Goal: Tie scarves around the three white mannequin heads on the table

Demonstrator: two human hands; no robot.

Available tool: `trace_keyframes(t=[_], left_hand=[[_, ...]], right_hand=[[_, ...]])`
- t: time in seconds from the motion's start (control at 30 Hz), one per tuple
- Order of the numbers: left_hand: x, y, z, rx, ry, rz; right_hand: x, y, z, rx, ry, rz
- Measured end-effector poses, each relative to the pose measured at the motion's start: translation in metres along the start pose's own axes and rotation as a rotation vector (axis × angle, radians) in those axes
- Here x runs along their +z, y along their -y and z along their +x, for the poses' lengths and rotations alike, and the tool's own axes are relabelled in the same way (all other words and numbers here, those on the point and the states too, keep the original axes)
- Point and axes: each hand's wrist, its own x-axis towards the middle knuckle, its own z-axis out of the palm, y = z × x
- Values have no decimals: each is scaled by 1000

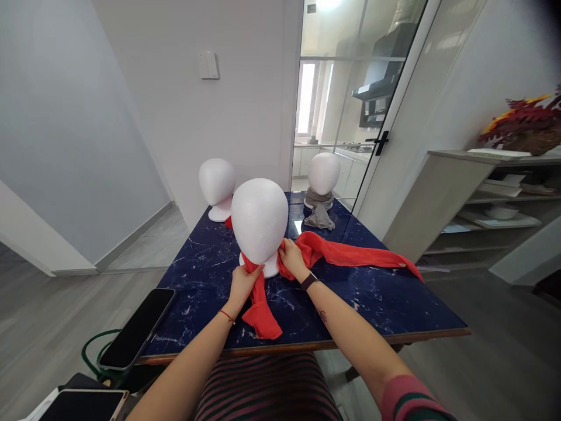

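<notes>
Scarf [359, 254], red, in both hands: pinching cloth between thumb and fingers of left hand [243, 285], at the near white foam head's [259, 216] base, and gripping bunched cloth in right hand [293, 258], on the opposite side of the neck. Letting a short end lie forward on blue marbled table [193, 275], a longer length stretching to the right edge. Possibly passing behind the neck, though hidden there. For good handling, probably best holding both grips low, drawing evenly, flattening the bunched part, and pulling gently to avoid tipping the head. Facing another foam head [217, 178] at back left, and one wearing gray cloth [319, 200] at back right
</notes>
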Motion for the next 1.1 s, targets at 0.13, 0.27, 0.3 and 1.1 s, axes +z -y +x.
trace_keyframes(t=[0.13, 0.27, 0.3, 1.1], left_hand=[[1, 1, 0, 27, -2, 37], [1, 0, -2, 33, -20, 16], [1, -1, -2, 30, -24, 17], [2, -3, -4, 62, -18, 133]], right_hand=[[-6, 5, -2, -7, 12, -41], [-8, 10, -5, 7, 6, -75], [-9, 12, -5, 20, 0, -99], [-30, 31, -11, 155, 170, -363]])
